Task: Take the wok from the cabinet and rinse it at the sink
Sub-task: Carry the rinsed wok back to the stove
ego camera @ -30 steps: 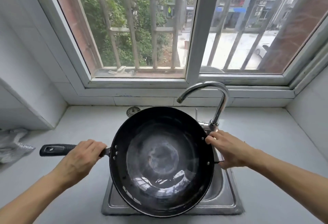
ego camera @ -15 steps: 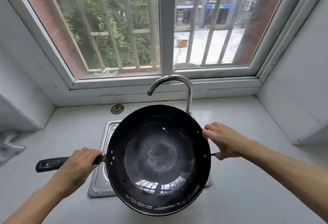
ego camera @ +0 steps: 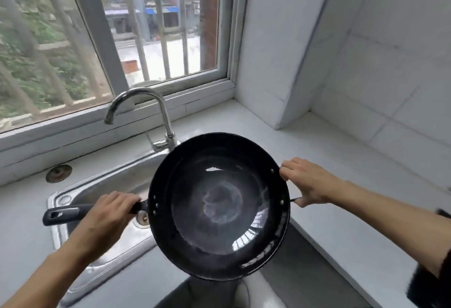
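The black wok hangs in the air in front of me, its wet, shiny inside facing up. My left hand grips its long black handle close to the rim. My right hand holds the small helper handle on the opposite rim. The wok is to the right of the steel sink, over the sink's right edge and the counter corner. The curved chrome tap stands behind it, with no water running.
A white counter runs along the right under a tiled wall. A barred window lies behind the sink. A round metal drain cover sits on the counter at the back left. A dark object shows at the lower right edge.
The wok, held in both hands, has moved right, off the sink basin and toward the counter corner. The view has swung right, so the sink and tap now lie to the left.
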`<state>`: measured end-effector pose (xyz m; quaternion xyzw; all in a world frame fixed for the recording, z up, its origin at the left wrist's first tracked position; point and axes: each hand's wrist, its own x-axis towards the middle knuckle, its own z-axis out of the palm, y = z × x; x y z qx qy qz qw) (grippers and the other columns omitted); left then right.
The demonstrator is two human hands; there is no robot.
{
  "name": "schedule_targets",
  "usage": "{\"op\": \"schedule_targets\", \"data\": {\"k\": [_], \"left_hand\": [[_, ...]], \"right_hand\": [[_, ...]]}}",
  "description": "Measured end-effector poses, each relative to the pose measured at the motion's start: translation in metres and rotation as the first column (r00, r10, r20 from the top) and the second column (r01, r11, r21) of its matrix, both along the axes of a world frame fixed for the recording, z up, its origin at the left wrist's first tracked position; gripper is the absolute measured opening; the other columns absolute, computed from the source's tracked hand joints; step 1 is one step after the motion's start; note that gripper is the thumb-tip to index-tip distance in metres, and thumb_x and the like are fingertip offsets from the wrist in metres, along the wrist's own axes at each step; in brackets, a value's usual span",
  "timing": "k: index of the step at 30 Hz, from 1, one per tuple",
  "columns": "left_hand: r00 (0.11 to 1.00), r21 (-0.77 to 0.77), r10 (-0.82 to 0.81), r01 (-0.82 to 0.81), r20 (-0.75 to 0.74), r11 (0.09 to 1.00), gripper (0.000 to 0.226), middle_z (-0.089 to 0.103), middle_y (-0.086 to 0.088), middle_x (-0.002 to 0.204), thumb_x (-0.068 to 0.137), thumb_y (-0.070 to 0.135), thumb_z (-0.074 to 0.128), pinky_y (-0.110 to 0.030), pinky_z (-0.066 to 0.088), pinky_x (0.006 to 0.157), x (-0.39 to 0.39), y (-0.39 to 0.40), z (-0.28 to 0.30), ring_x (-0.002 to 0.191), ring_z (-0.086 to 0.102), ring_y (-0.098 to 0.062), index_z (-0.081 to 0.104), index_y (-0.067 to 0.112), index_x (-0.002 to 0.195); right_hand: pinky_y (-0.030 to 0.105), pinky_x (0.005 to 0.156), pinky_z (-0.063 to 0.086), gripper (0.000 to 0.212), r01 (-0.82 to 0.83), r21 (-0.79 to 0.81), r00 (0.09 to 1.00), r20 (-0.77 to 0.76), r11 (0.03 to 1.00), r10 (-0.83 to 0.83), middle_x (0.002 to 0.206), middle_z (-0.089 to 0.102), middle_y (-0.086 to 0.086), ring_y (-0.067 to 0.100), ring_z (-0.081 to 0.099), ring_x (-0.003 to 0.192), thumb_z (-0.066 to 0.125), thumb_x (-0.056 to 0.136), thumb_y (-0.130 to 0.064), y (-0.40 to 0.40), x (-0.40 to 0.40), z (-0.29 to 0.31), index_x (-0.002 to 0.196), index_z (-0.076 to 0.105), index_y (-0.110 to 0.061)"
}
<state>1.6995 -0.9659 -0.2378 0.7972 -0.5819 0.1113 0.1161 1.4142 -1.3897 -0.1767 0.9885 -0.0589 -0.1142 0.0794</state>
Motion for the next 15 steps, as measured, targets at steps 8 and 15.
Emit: {"op": "schedule_targets", "data": {"k": [8,15], "left_hand": [[0.960,0.022,-0.278,0.279,-0.033,0.960,0.031,0.067,0.005,0.096,0.088,0.037,0.046,-0.032,0.047,0.070,-0.039,-0.117,0.002,0.084,0.060,-0.018,0.060,0.017,0.107],[0.903,0.021,-0.426,0.428,-0.046,0.904,0.030,0.068,0.003,0.094,0.087,0.036,0.047,-0.036,0.051,0.068,-0.092,-0.225,-0.006,0.081,0.061,-0.023,0.060,0.016,0.106]], "right_hand": [[0.029,0.070,0.044,0.054,0.312,0.021,0.950,-0.014,0.950,-0.312,0.095,0.044,-0.012,0.014,0.040,0.087,0.067,0.049,-0.045,-0.012,-0.154,0.005,0.089,0.033,-0.031],[0.027,0.070,0.040,0.055,0.498,0.026,0.867,-0.016,0.867,-0.497,0.096,0.045,-0.012,0.014,0.041,0.089,0.071,0.050,-0.045,-0.044,-0.254,0.001,0.092,0.040,-0.029]]}}
